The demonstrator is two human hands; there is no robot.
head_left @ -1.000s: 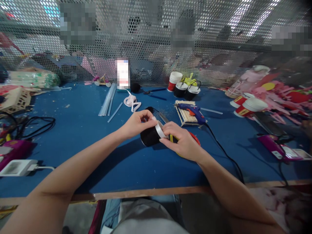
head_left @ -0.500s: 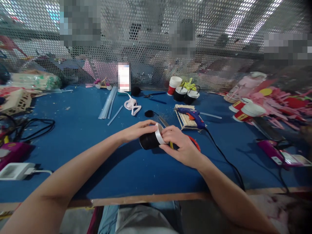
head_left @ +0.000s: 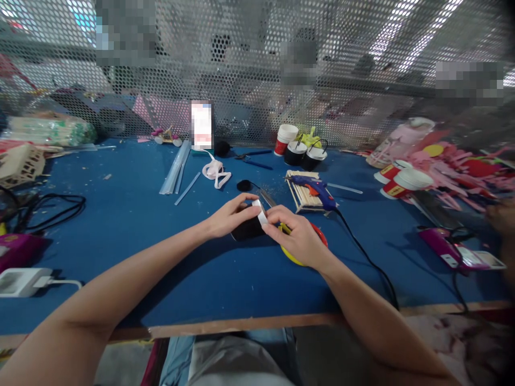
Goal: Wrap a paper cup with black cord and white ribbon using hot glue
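A small black cup (head_left: 246, 229) with a white band (head_left: 262, 213) around its rim lies on its side, low over the blue tabletop. My left hand (head_left: 232, 215) is closed over its top and back, thumb along the side near the band. At the mouth end, my right hand (head_left: 293, 231) pinches the white band with thumb and fingertips; the inside of the cup is hidden. Under my right hand lie scissors (head_left: 294, 256) with yellow and red handles, their blades pointing away from me.
A blue hot glue gun (head_left: 316, 188) rests on a small stick rack (head_left: 300, 195), its cord trailing to the front right. Behind stand two black cups (head_left: 295, 155) with handles. White ribbon (head_left: 217, 174) and clear glue sticks (head_left: 174, 171) lie at back left. A perforated metal screen (head_left: 249, 69) closes the back.
The cup has turned slightly, so its mouth faces farther from view. My right fingers have drawn back from inside the mouth to the band's edge, and more of the yellow scissor handle shows.
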